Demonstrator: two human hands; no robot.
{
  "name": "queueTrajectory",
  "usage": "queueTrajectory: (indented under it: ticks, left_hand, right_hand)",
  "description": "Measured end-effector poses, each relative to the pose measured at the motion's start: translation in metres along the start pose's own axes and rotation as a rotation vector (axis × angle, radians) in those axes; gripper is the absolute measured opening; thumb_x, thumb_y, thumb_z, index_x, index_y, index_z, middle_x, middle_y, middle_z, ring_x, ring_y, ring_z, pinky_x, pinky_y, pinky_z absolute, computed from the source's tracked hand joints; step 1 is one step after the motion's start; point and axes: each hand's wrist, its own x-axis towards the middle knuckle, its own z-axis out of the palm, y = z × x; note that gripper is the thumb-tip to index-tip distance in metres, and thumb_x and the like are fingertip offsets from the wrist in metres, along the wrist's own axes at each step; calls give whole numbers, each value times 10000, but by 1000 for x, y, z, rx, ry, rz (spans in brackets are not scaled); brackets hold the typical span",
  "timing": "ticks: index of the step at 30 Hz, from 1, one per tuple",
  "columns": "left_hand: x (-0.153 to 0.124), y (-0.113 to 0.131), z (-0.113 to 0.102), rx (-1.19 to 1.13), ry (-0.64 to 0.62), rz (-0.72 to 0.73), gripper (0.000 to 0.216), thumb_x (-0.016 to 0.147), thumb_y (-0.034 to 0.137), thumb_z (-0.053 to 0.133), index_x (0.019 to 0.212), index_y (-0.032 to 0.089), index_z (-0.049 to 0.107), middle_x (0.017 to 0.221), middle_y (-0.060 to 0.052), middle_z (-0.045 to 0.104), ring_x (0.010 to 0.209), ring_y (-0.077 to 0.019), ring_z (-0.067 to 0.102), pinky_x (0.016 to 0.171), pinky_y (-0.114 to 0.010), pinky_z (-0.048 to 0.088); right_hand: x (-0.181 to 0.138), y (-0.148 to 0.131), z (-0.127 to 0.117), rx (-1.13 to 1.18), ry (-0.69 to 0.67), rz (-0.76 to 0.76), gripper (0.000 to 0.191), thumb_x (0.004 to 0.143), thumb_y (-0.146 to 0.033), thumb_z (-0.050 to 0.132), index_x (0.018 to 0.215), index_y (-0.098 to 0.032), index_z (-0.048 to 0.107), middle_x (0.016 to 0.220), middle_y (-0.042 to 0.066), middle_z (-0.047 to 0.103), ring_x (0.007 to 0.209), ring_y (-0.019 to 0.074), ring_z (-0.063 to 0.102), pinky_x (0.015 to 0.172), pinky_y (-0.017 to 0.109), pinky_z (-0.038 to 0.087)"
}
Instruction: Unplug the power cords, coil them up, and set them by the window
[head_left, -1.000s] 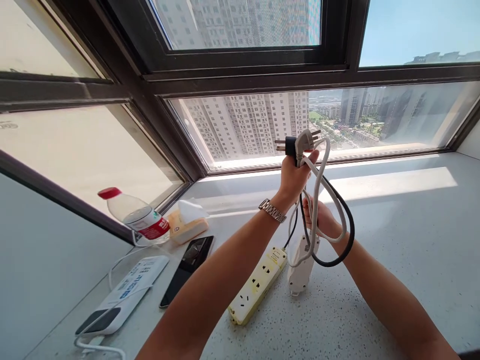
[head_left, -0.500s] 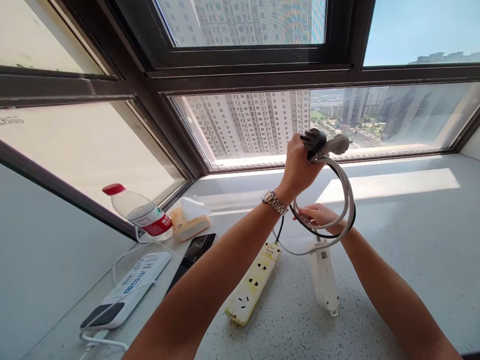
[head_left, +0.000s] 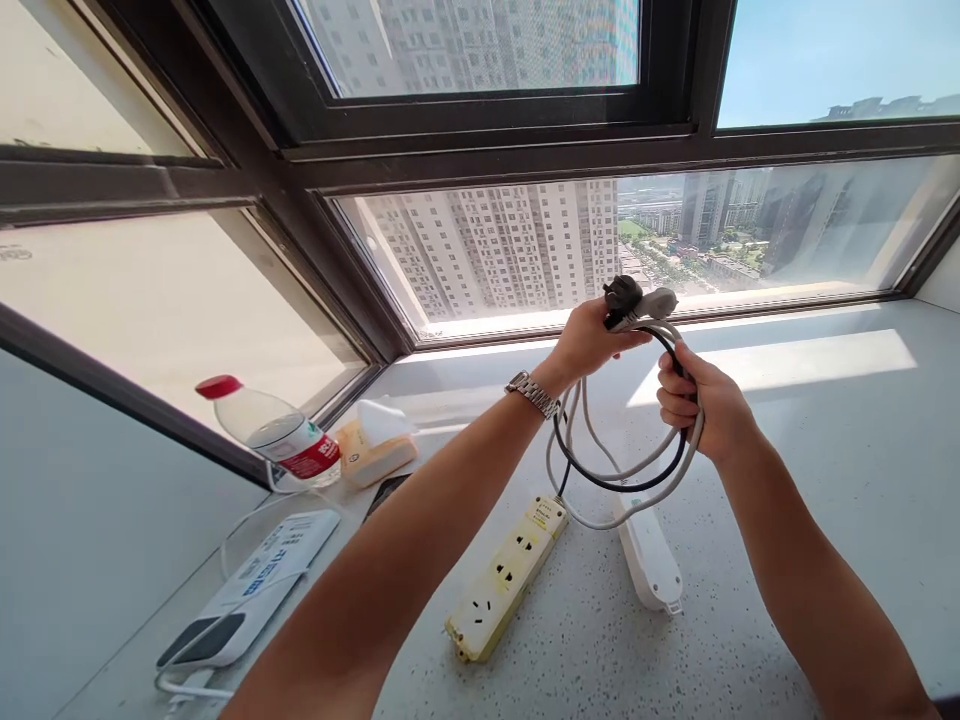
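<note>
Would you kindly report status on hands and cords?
Left hand grips black and grey plugs. Right hand grips looped cords. Yellowed power strip beneath.

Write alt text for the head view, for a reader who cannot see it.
Two bare hands hold looped cords above a speckled sill: the left hand grips a black plug and a grey plug, the right hand holds the loops. Below lie a yellowed power strip and a white power strip; a water bottle lies at left.
</note>
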Motion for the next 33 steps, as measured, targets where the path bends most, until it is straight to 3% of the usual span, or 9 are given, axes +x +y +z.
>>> queueTrajectory:
  ticks: [2, 5, 9, 11, 16, 22, 24, 27, 33]
  left_hand:
    - [1, -8, -7, -167, -119, -1, 352, 676, 453, 780, 771, 162, 607, 637, -5, 630, 575, -141, 618, 505, -243, 447]
    - [-2, -18, -18, -240, -34, 71, 370, 729, 501, 726, 808, 159, 610, 789, -48, 677, 734, -163, 657, 609, -259, 494]
    - [-12, -18, -29, 20, 113, 108, 367, 787, 481, 674, 641, 178, 528, 542, 23, 530, 554, -119, 552, 518, -239, 423]
    - [-20, -13, -31, 178, 52, 167, 351, 799, 440, 668, 625, 181, 508, 489, 50, 452, 494, -95, 472, 480, -225, 364]
    - [-35, -7, -25, 409, -137, 312, 205, 832, 364, 617, 786, 168, 575, 641, 26, 560, 594, -101, 491, 557, -219, 364]
    - [-45, -15, -4, 656, -416, 81, 259, 824, 441, 617, 883, 192, 577, 641, 4, 572, 576, -157, 532, 545, -240, 332]
    - [-46, -14, 7, 632, -424, -1, 247, 816, 430, 623, 851, 193, 562, 648, -3, 572, 588, -168, 536, 551, -248, 336]
    - [-43, -9, 15, 372, -333, -192, 268, 808, 420, 610, 715, 190, 508, 574, 26, 488, 532, -130, 468, 525, -246, 332]
    - [-36, -1, 5, -238, -424, -446, 274, 702, 379, 674, 670, 183, 485, 529, 76, 344, 464, -64, 337, 454, -208, 289]
  right_hand:
    - [6, -1, -3, 89, -37, 68, 351, 860, -458, 635, 686, -182, 505, 489, -115, 231, 345, 25, 165, 308, 135, 174]
    - [12, -6, -11, 166, -54, 96, 371, 916, -434, 559, 658, -188, 457, 487, -113, 218, 342, 30, 139, 305, 131, 175]
    - [15, -8, -18, 179, -53, 95, 385, 933, -424, 529, 641, -190, 436, 482, -115, 199, 340, 33, 116, 305, 128, 165]
    - [15, -8, -18, 161, -64, 91, 388, 927, -428, 537, 638, -189, 436, 483, -115, 202, 341, 33, 118, 306, 126, 165]
    - [11, -8, -14, 105, -83, 46, 379, 882, -449, 595, 644, -191, 451, 481, -116, 206, 346, 29, 115, 307, 124, 161]
    - [-1, -9, -8, -107, -127, 12, 415, 779, -516, 697, 645, -180, 494, 480, -115, 219, 356, 18, 145, 318, 135, 149]
    - [-5, -7, -6, -199, -127, -12, 421, 766, -534, 709, 658, -173, 521, 468, -115, 219, 364, 18, 151, 327, 141, 137]
    - [-7, -5, -6, -308, -119, -44, 441, 762, -565, 705, 666, -168, 539, 462, -109, 242, 375, 18, 158, 339, 150, 121]
    - [-3, -1, -9, -392, -103, -56, 487, 732, -615, 708, 658, -164, 537, 471, -116, 223, 392, 14, 134, 342, 156, 108]
